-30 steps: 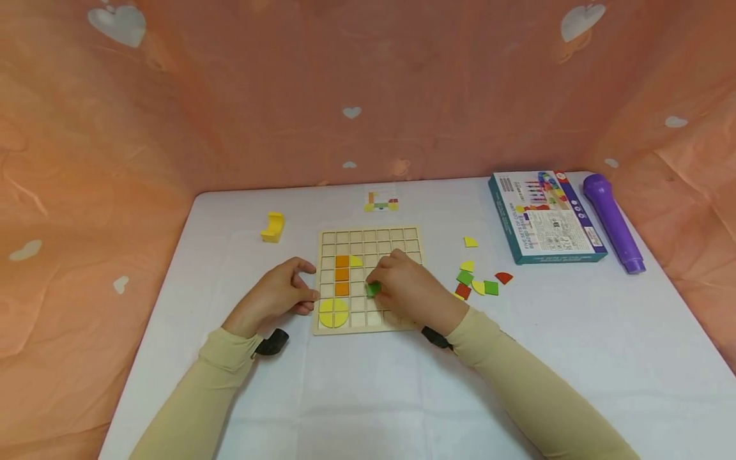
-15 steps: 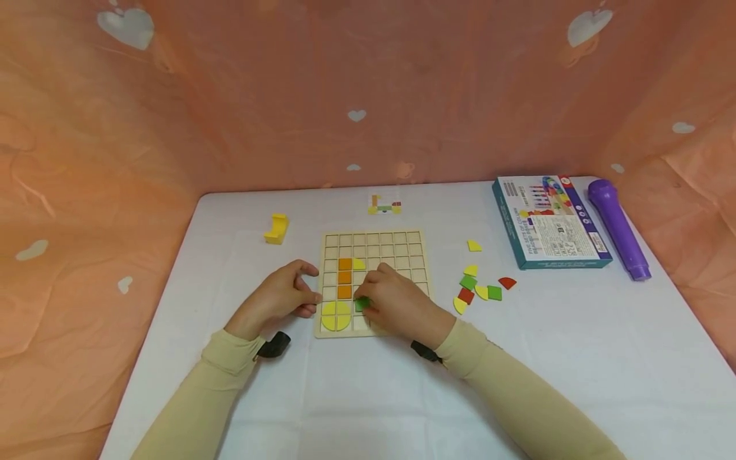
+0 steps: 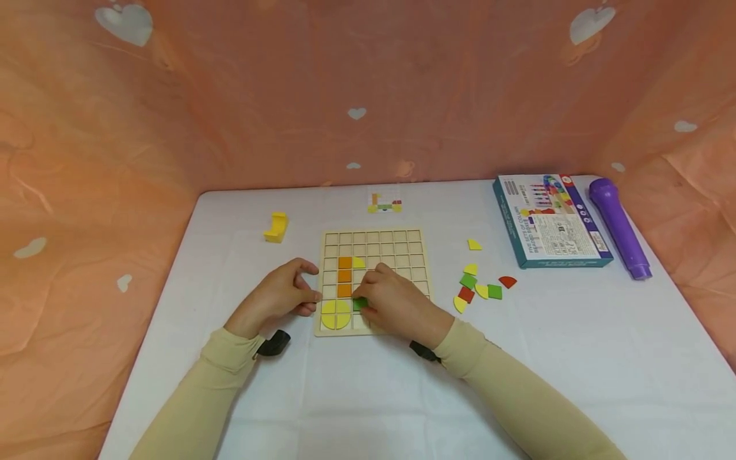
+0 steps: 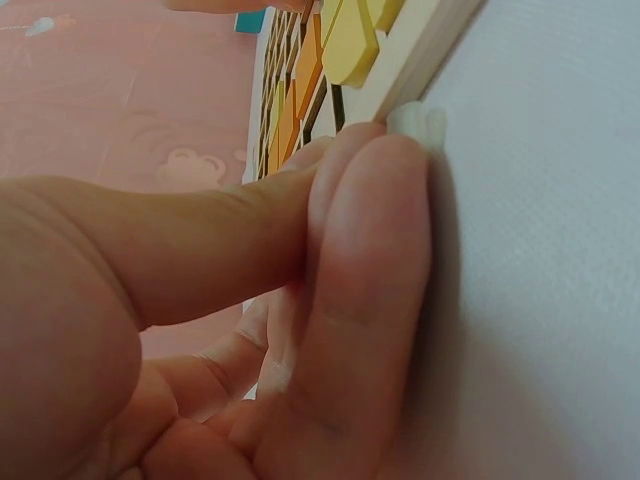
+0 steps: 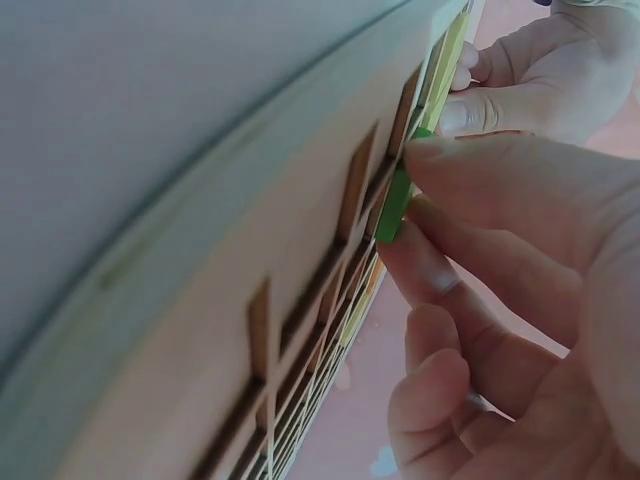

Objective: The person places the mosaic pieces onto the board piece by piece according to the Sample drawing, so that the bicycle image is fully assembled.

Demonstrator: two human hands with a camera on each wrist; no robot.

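Note:
My right hand (image 3: 402,305) pinches a green square tile (image 5: 394,208) between thumb and fingers, low over the wooden grid board (image 3: 425,268). The tile lies at a cell just right of the yellow circle (image 3: 329,306), which is made of quarter-circle tiles; whether it sits flat in the cell is hard to tell. Above that circle stands a column of orange square tiles (image 3: 344,276), with a yellow quarter-circle tile (image 3: 359,262) beside its top. My left hand (image 3: 275,297) rests at the board's left edge, its fingertips (image 4: 380,190) touching the rim and holding no tile.
Right of the board lie loose green squares (image 3: 494,292), a red square (image 3: 466,295), a red quarter circle (image 3: 508,282) and several yellow quarter circles (image 3: 474,245). A picture card (image 3: 384,199), yellow holder (image 3: 277,227), box (image 3: 552,220) and purple microphone-shaped object (image 3: 619,228) stand farther back.
My right hand has moved left and slightly toward me with the green square tile, then stays nearly still. The left hand keeps its place at the board's edge.

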